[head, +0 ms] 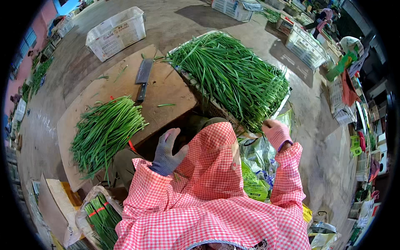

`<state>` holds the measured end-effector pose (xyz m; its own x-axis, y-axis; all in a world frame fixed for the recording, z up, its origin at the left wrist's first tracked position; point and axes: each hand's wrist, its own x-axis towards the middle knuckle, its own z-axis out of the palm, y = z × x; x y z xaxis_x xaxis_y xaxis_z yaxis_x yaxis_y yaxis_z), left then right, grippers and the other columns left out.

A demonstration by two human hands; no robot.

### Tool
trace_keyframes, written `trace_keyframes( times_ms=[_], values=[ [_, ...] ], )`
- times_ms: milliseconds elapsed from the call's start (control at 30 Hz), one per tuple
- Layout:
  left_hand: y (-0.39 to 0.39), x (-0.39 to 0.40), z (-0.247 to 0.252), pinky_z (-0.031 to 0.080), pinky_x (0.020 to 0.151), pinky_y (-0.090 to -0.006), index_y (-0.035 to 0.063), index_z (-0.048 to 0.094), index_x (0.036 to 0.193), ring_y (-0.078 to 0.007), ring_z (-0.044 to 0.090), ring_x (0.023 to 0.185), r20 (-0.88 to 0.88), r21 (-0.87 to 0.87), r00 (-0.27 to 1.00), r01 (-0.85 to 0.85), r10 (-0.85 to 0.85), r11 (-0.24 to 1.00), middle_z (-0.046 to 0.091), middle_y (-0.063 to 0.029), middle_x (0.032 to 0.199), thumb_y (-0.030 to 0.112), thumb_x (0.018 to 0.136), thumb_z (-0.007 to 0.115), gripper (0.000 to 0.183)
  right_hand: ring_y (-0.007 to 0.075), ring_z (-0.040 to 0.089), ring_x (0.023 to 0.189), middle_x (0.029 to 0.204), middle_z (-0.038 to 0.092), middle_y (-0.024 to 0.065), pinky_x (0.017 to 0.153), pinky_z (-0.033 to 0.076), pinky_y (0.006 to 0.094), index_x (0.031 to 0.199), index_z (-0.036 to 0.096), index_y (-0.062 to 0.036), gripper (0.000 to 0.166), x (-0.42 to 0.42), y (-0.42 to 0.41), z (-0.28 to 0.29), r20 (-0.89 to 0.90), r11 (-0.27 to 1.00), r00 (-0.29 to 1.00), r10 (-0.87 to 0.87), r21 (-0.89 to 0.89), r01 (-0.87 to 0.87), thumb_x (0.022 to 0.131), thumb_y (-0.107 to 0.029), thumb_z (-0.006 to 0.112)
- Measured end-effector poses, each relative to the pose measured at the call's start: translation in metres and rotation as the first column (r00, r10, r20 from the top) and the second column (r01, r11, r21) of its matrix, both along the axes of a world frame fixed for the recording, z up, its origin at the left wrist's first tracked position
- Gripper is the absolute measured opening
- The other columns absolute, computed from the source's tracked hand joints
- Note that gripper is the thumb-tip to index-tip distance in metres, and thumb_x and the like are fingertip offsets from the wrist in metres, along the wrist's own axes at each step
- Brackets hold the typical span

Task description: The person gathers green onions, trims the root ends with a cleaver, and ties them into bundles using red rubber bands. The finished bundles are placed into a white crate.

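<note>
My left hand (168,153), in a grey-blue glove, is raised above my lap with its fingers apart and nothing in it. My right hand (276,133), in a pink glove with bare fingertips, is at the near right corner of a heap of green garlic chives (231,75); whether it grips any stems is hard to tell. The heap fills a crate in front of me. A loose bundle of chives (107,134) lies on the brown board (178,90) at the left, with red ties partly under it. Behind it lies a cleaver (143,78) with a black handle.
A white plastic crate (117,34) stands beyond the board. Chives with red bands (101,209) lie in a lined container at lower left, beside a cardboard box (54,206). Plastic bags (254,181) are under my right arm. More crates (306,47) and a person (326,18) are at upper right.
</note>
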<state>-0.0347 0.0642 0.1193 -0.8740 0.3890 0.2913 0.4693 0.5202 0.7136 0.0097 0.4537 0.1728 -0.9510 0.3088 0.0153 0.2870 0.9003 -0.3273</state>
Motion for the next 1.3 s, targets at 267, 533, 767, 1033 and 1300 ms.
trace_keyframes(
  times_ms=[267,533,767,1033,1300],
  values=[
    [0.038,-0.057,-0.004,0.039,0.1,-0.0362,-0.0024,0.041,0.132,-0.0254,0.048,0.12,0.473,0.392,0.877,-0.118,-0.089,0.912,0.047,-0.0172,0.13,0.017,0.085,0.064,0.056,0.0345,0.062,0.092,0.099,0.065,0.018,0.081,0.05,0.0406,0.11,0.063,-0.0086,0.046,-0.096,-0.012,0.043,-0.012,0.995,0.995,0.104,0.013,-0.104,0.075,-0.039,0.063],
    [0.039,-0.154,-0.009,0.041,0.096,-0.0341,-0.0029,0.043,0.129,-0.0246,0.053,0.11,0.329,0.242,0.944,-0.084,-0.001,0.967,0.052,-0.0158,0.12,0.021,0.081,0.068,0.059,0.0362,0.06,0.1,0.107,0.062,0.0198,0.084,0.049,0.0427,0.115,0.054,-0.0059,0.063,-0.261,-0.06,0.039,0.212,0.955,0.942,0.26,0.089,-0.284,0.07,-0.048,0.068],
    [0.102,-0.348,0.026,0.033,0.104,-0.0425,-0.0031,0.035,0.134,-0.0381,0.041,0.123,0.006,-0.156,0.999,0.045,-0.045,0.987,0.039,-0.0271,0.134,0.043,0.079,0.065,0.078,0.0362,0.06,0.098,0.106,0.061,0.0206,0.082,0.05,0.043,0.117,0.052,-0.0064,0.065,-0.312,-0.064,-0.019,0.343,0.958,0.9,0.268,0.003,-0.286,0.07,-0.046,0.071],
    [0.214,-0.476,-0.033,0.028,0.108,-0.0404,0.0013,0.028,0.141,-0.0396,0.032,0.13,-0.15,-0.636,0.965,-0.262,0.216,0.726,0.032,-0.0282,0.139,0.059,0.078,0.056,0.09,0.034,0.058,0.101,0.113,0.058,0.0171,0.084,0.049,0.0417,0.129,0.044,-0.007,0.072,-0.309,-0.058,-0.066,0.14,0.96,0.95,0.278,-0.086,-0.268,0.072,-0.042,0.069],
    [0.187,-0.527,-0.08,0.048,0.067,-0.0359,0.0078,0.067,0.091,-0.0233,0.062,0.069,0.055,-0.135,0.954,-0.284,0.294,0.949,0.065,-0.0106,0.073,0.033,0.086,0.055,0.029,0.0341,0.056,0.106,0.121,0.054,0.0171,0.087,0.048,0.0414,0.131,0.043,-0.0078,0.073,-0.304,-0.05,-0.071,0.125,0.95,0.948,0.291,-0.157,-0.271,0.072,-0.041,0.07]
  ],
)
